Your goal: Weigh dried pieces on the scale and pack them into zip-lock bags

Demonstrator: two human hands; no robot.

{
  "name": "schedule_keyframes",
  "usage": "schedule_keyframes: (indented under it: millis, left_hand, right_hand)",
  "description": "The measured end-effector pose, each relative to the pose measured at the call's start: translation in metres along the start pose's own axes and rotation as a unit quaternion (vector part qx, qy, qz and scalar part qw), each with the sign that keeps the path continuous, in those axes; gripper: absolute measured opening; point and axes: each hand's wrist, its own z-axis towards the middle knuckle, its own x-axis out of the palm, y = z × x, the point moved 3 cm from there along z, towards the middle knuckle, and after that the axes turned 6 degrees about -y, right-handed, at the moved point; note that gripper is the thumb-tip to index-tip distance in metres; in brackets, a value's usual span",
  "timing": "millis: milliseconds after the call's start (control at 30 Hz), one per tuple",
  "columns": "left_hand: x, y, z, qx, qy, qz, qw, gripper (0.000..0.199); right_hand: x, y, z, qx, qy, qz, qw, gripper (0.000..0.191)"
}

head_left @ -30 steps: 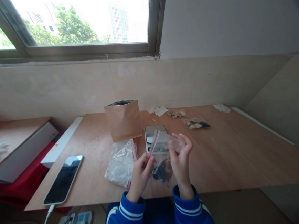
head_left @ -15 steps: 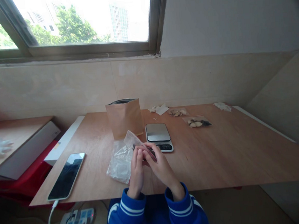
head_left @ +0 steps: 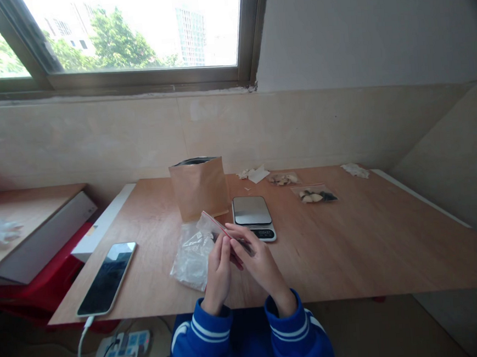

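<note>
Two hands (head_left: 239, 261) pinch one red-edged plastic bag (head_left: 212, 220) near one scale (head_left: 253, 217) and two filled bags (head_left: 303, 188).

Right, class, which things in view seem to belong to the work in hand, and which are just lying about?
Likely in the work:
held bag, in both hands
scale
paper pouch
clear bags
near filled bag
far filled bag

Probably just lying about:
phone
cable
power strip
white scrap
</note>
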Motion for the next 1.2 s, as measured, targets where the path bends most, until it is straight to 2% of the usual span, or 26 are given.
schedule_keyframes:
  millis: [100, 233, 333, 500, 567, 633, 700, 733, 833, 933, 1067, 1200]
  left_hand:
    - [0.0, -0.001, -0.001, 0.002, -0.003, 0.003, 1.0, 0.05]
    - [-0.001, -0.004, -0.001, 0.032, -0.009, 0.03, 0.999, 0.048]
    - [-0.001, -0.006, -0.001, 0.075, -0.002, 0.088, 0.993, 0.046]
    - [-0.002, -0.007, -0.002, 0.119, 0.016, 0.194, 0.974, 0.037]
    - [-0.007, -0.01, -0.003, 0.121, -0.021, 0.214, 0.969, 0.039]
    - [-0.014, -0.015, -0.002, 0.121, -0.059, 0.228, 0.964, 0.042]
    - [-0.019, -0.018, -0.001, 0.114, -0.05, 0.241, 0.963, 0.044]
    - [-0.02, -0.019, -0.001, 0.108, -0.028, 0.242, 0.964, 0.044]
    - [-0.023, -0.018, 0.001, 0.09, 0.022, 0.212, 0.973, 0.049]
    - [-0.029, -0.014, 0.005, 0.065, 0.013, 0.134, 0.989, 0.053]
    - [-0.036, -0.006, 0.014, 0.004, -0.022, 0.043, 0.999, 0.052]
    - [-0.025, 0.007, 0.015, -0.099, -0.001, -0.103, 0.99, 0.063]
  right_hand:
    - [-0.001, 0.002, -0.001, -0.009, -0.021, 0.022, 0.999, 0.025]
    - [-0.005, 0.005, 0.0, -0.043, -0.033, -0.048, 0.997, 0.015]
    - [-0.007, 0.009, -0.001, -0.068, -0.052, -0.11, 0.99, 0.013]
    - [-0.012, 0.004, -0.001, -0.051, -0.127, -0.162, 0.977, 0.014]
    - [-0.023, -0.006, -0.001, -0.029, -0.193, -0.141, 0.971, 0.014]
    - [-0.042, -0.019, -0.001, -0.001, -0.297, -0.115, 0.948, 0.018]
    - [-0.058, -0.028, -0.002, 0.021, -0.367, -0.087, 0.926, 0.024]
    - [-0.063, -0.03, -0.002, 0.026, -0.374, -0.07, 0.924, 0.025]
    - [-0.063, -0.025, -0.002, 0.026, -0.342, -0.015, 0.939, 0.027]
    - [-0.052, -0.011, -0.002, 0.019, -0.331, 0.035, 0.943, 0.028]
    - [-0.033, 0.001, 0.0, 0.037, -0.337, 0.13, 0.932, 0.029]
    - [-0.01, 0.002, 0.007, 0.057, -0.315, 0.198, 0.927, 0.028]
